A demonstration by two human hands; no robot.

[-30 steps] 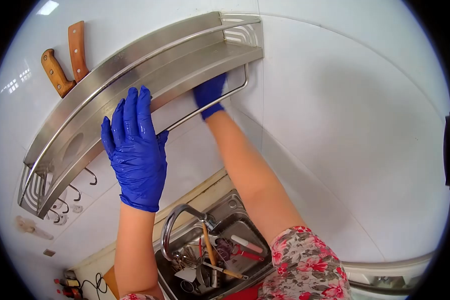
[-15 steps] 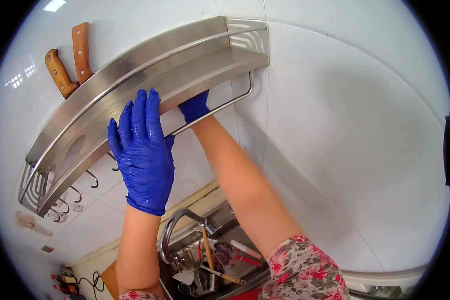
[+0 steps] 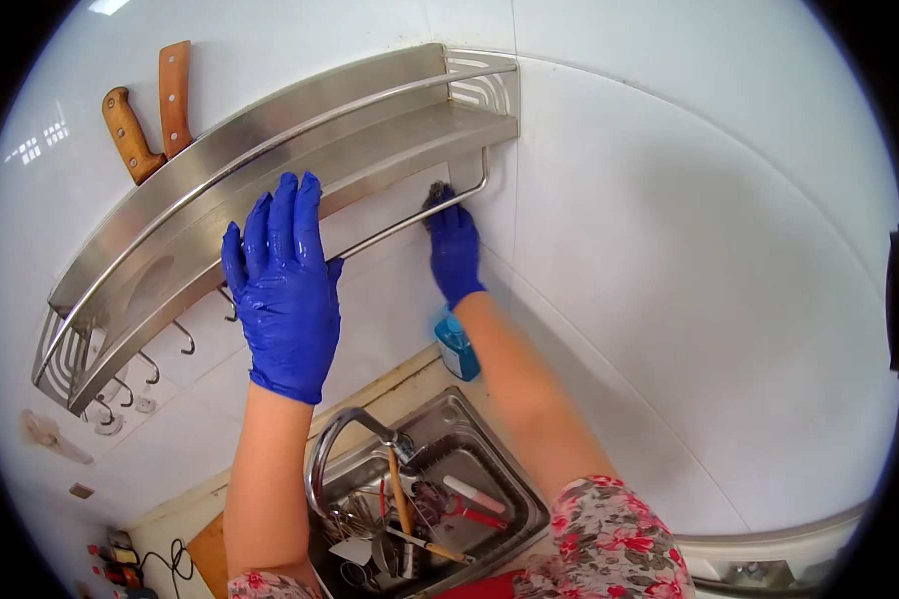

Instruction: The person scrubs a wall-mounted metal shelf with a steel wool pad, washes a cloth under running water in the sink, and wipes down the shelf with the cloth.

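My left hand, in a wet blue glove, lies with fingers stretched out against the front edge of a metal wall shelf. To its right, my right hand, also gloved in blue, presses a dark scouring pad to the white tiled wall. That pad looks like steel wool and is partly covered by the fingers. A thin metal towel bar hangs under the shelf, and the pad is beside its right end.
Two wooden-handled knives stand at the shelf's back left. Several hooks hang below it. A blue bottle stands by the wall under my right forearm. Below, a sink with a curved faucet holds several utensils.
My right hand has come out from beneath the shelf, moving right and down along the wall, so the pad now shows. The blue bottle has come into view. My left hand stays on the shelf.
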